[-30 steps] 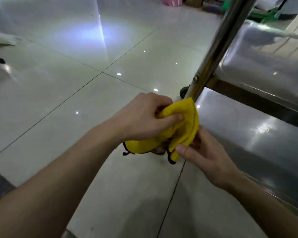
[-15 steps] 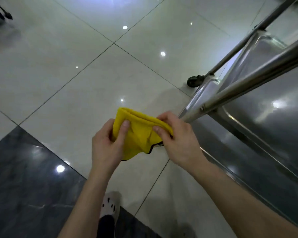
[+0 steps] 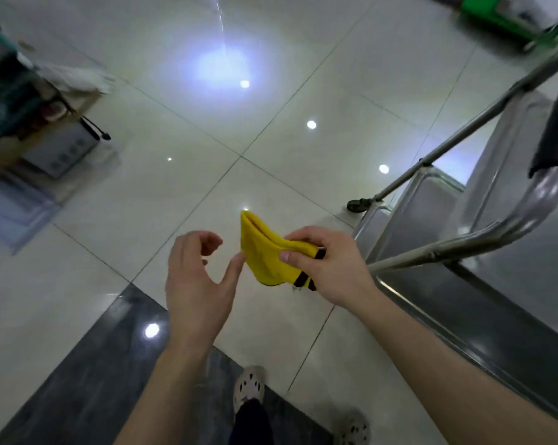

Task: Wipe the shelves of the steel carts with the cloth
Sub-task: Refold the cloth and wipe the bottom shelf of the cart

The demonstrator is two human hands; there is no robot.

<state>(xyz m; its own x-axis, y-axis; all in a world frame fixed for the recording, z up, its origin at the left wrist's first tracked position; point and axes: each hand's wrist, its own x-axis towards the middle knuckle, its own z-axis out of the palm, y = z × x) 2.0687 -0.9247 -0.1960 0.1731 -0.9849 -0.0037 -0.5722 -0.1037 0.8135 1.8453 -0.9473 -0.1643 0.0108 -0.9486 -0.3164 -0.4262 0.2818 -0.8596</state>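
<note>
Your right hand (image 3: pixel 334 268) pinches the one yellow cloth (image 3: pixel 265 252) in its grip, over the floor (image 3: pixel 207 175); your left hand (image 3: pixel 197 277), grip apart, sits just beside it. One steel cart (image 3: pixel 425 220) stands at your right; open floor ahead.

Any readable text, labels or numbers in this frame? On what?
None legible.
Grey box at the left edge: a row of dark marks, too blurred to read.
No print visible on the yellow cloth or the steel cart.
</note>
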